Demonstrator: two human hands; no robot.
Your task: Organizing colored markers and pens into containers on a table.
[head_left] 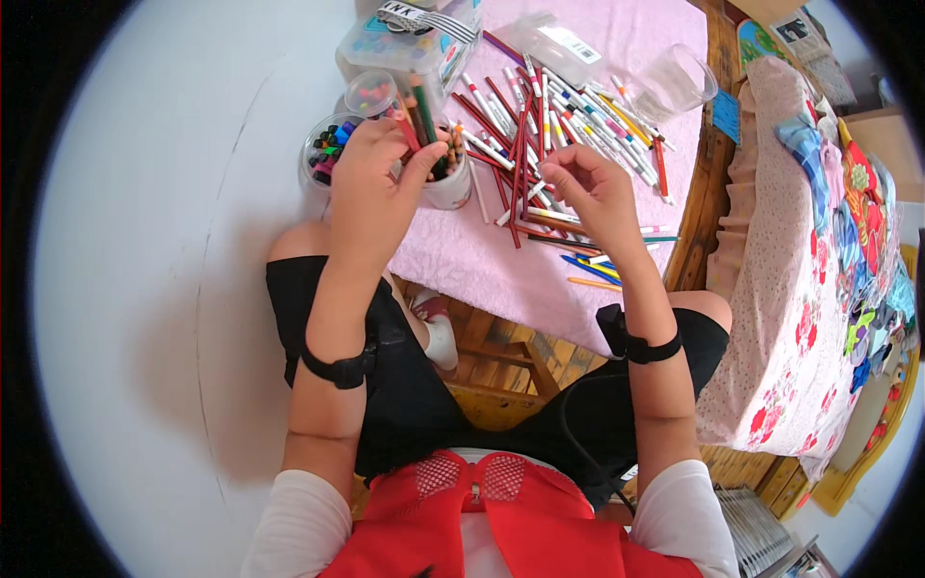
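My left hand [378, 169] is closed around a few coloured pencils [422, 108], red and dark green among them, above a white cup [447, 195]. More pencils stand in that cup, partly hidden by the fingers. To the right, my right hand [599, 193] has its fingers curled and the thumb near the fingertips. It is over a loose pile of coloured pencils and white-barrelled markers [578, 120]. Whether anything thin is between those fingertips cannot be made out against the pile.
A clear tub of markers [333, 144] and a small round container [370, 92] stand left of the cup. Behind are a clear plastic case [409, 48], a transparent pouch [554, 48] and a clear cup lying tipped [679, 82]. A pink cloth [462, 252] covers the table; a bed [780, 337] is at right.
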